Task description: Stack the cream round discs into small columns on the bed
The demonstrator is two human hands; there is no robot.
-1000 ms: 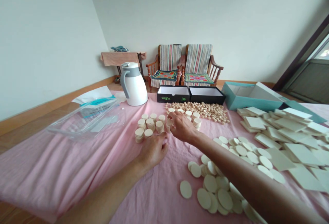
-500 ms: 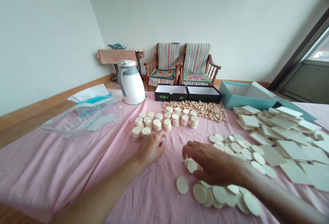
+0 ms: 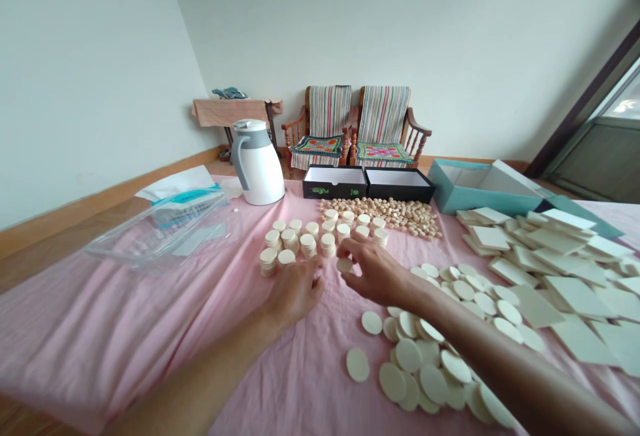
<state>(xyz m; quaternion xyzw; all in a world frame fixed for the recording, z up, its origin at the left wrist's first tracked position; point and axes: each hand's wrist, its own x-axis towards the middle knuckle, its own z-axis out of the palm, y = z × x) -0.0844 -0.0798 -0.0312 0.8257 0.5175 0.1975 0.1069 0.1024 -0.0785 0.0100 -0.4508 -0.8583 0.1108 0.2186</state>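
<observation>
My right hand [image 3: 374,272] pinches a cream round disc [image 3: 344,265] between thumb and fingers, just in front of the small stacks of discs [image 3: 313,239] on the pink cloth [image 3: 100,329]. My left hand [image 3: 296,289] rests on the cloth beside it, fingers curled loosely, nothing visible in it, close to the two nearest stacks [image 3: 274,259]. A loose heap of flat cream discs [image 3: 425,369] lies under and to the right of my right forearm.
A white jug [image 3: 257,163] and a clear plastic tray [image 3: 165,229] stand at the left. Two black boxes [image 3: 367,183], a pile of small wooden beads [image 3: 400,213], a teal box [image 3: 480,186] and cream square tiles [image 3: 550,256] lie behind and to the right. Two chairs stand by the wall.
My right hand went from the stacks back to the loose discs, then moved forward again towards the stacks with one disc in its fingers. My left hand stayed put.
</observation>
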